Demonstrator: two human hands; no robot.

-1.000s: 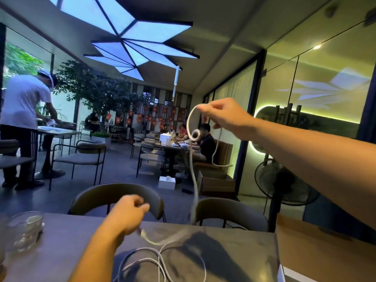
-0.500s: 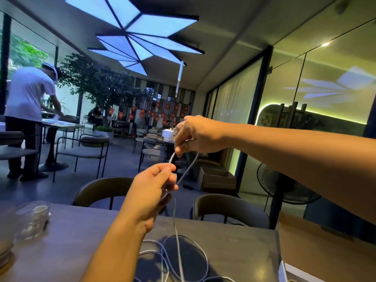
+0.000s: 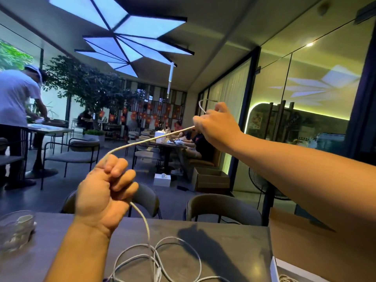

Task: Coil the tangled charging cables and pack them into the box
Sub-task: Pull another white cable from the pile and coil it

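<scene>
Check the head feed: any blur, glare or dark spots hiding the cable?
Head view: the cable between the left hand and right hand is slightly motion-blurred but traceable; an arm shadow darkens the table right of the loose loops; the glass wall reflects the ceiling light; wide-angle bending at the edges.

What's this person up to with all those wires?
A person is straightening a white braided charging cable, stretched taut in the air between the left hand and the raised right hand. Its free end curls above the right hand. The rest trails down into loose white cable loops on the grey table. Nothing is coiled yet.
</scene>
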